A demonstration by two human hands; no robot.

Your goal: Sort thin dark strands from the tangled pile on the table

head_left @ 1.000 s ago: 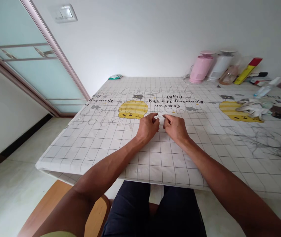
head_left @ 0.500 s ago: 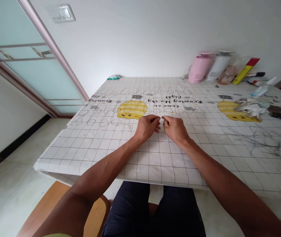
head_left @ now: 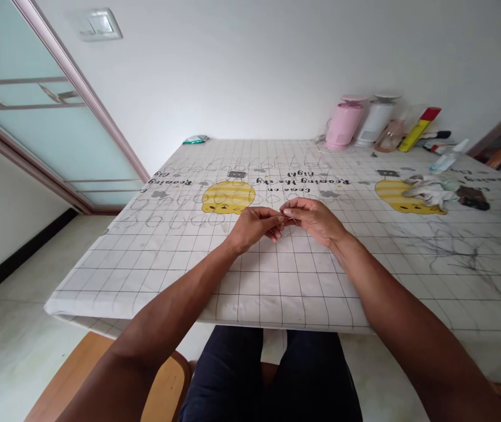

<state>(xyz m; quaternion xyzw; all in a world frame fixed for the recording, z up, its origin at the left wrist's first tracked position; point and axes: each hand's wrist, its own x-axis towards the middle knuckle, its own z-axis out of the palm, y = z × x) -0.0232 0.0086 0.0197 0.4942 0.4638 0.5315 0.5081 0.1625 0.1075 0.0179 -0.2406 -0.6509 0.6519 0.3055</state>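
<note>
My left hand [head_left: 259, 225] and my right hand [head_left: 314, 220] meet above the middle of the table, fingertips touching. Between them is a thin wire [head_left: 293, 220], part of it curving out below the fingers; most of it is hidden. Both hands are closed in a pinch on it. Just beyond lie rows of thin wire rings [head_left: 180, 220], spread over the checked tablecloth [head_left: 272, 275]. On the right side lies a loose tangle of thin dark wires [head_left: 470, 253].
Crumpled whitish gloves or cloth [head_left: 430, 189] and a dark brown object [head_left: 473, 198] lie at the right. Along the wall stand a pink cylinder [head_left: 344, 124], a white cylinder [head_left: 375, 122], a yellow-and-red box [head_left: 419, 130] and bottles. A green packet [head_left: 196, 140] sits at the back left corner.
My hands have come together from a small gap, and the right hand's fingers have straightened somewhat. A curve of wire now shows between them. The view has shifted slightly to the right.
</note>
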